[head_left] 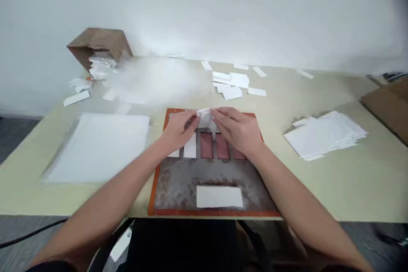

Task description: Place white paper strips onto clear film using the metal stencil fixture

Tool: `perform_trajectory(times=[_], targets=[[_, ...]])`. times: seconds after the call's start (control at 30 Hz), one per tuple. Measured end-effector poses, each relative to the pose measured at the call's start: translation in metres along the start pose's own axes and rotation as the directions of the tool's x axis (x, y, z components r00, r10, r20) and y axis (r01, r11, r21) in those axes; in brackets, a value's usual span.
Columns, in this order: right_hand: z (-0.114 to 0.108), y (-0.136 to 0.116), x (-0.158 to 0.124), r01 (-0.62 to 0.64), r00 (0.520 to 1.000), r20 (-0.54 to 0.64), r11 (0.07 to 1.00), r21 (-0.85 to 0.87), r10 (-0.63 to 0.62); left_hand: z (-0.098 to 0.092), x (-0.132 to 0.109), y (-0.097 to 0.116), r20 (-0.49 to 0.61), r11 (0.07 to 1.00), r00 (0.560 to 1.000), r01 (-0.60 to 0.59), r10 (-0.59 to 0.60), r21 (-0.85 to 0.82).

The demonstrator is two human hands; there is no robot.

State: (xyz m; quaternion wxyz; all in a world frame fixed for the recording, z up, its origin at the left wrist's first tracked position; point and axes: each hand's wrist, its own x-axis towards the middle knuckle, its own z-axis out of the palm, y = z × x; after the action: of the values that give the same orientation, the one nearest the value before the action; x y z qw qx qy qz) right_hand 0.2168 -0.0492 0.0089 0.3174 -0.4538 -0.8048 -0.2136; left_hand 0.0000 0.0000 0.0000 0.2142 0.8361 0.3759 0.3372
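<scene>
A small folded white paper (204, 118) stands up between my hands at the far edge of a worn grey mat with an orange border (178, 182). My left hand (178, 129) pinches its left side, and my right hand (236, 129) grips its right side. Below my hands, the mat has a row of red-bottomed slots (206, 145). A white paper strip (190, 146) lies in one slot, and my hands hide the slots' upper ends. A white rectangular card (219, 196) lies flat on the near part of the mat.
On the pale green table (321, 191), a tipped brown paper bag (98, 42) spills white slips at the far left. Loose white slips (231, 85) lie beyond the mat. A large white sheet (97, 146) lies left, a white stack (325, 134) right, and cardboard (389, 108) at the right edge.
</scene>
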Motion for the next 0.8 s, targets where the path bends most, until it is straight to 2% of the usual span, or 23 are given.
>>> perform_trajectory(times=[0.1,0.2,0.3,0.37,0.43,0.5,0.57,0.63,0.7,0.8], targets=[[0.001,-0.001,0.001,-0.064,0.998,0.025,0.994,0.088,0.062,-0.001,0.000,0.000,0.003,1.000,1.000,0.008,-0.008,-0.011],[0.000,-0.002,0.002,-0.128,0.991,0.006,0.961,0.245,0.130,-0.002,0.000,0.002,-0.008,0.999,1.000,0.024,-0.024,-0.024],[-0.009,-0.002,0.005,-0.182,0.981,0.017,0.892,0.414,0.192,-0.002,-0.001,0.005,-0.026,0.998,0.998,0.049,-0.050,-0.041],[-0.019,-0.001,0.008,-0.275,0.961,0.112,0.812,0.514,0.254,-0.002,-0.001,0.007,-0.035,0.996,0.997,0.068,-0.070,-0.054],[-0.030,0.001,0.012,-0.457,0.889,0.315,0.672,0.582,0.332,-0.002,-0.002,0.008,-0.041,0.994,0.995,0.088,-0.091,-0.063],[-0.036,0.002,0.014,-0.640,0.767,0.532,0.483,0.598,0.358,-0.002,-0.002,0.007,-0.043,0.992,0.993,0.105,-0.109,-0.067],[-0.036,0.003,0.015,-0.757,0.653,0.679,0.304,0.578,0.335,-0.001,-0.002,0.007,-0.042,0.991,0.992,0.116,-0.119,-0.069],[-0.030,0.002,0.013,-0.826,0.562,0.760,0.183,0.533,0.326,-0.001,-0.002,0.006,-0.041,0.990,0.992,0.119,-0.122,-0.071],[-0.023,0.000,0.012,-0.872,0.487,0.809,0.121,0.475,0.330,-0.001,-0.002,0.006,-0.039,0.990,0.992,0.120,-0.123,-0.072],[-0.015,-0.004,0.011,-0.903,0.420,0.841,0.060,0.426,0.340,-0.001,-0.003,0.005,-0.039,0.990,0.991,0.124,-0.127,-0.069]])
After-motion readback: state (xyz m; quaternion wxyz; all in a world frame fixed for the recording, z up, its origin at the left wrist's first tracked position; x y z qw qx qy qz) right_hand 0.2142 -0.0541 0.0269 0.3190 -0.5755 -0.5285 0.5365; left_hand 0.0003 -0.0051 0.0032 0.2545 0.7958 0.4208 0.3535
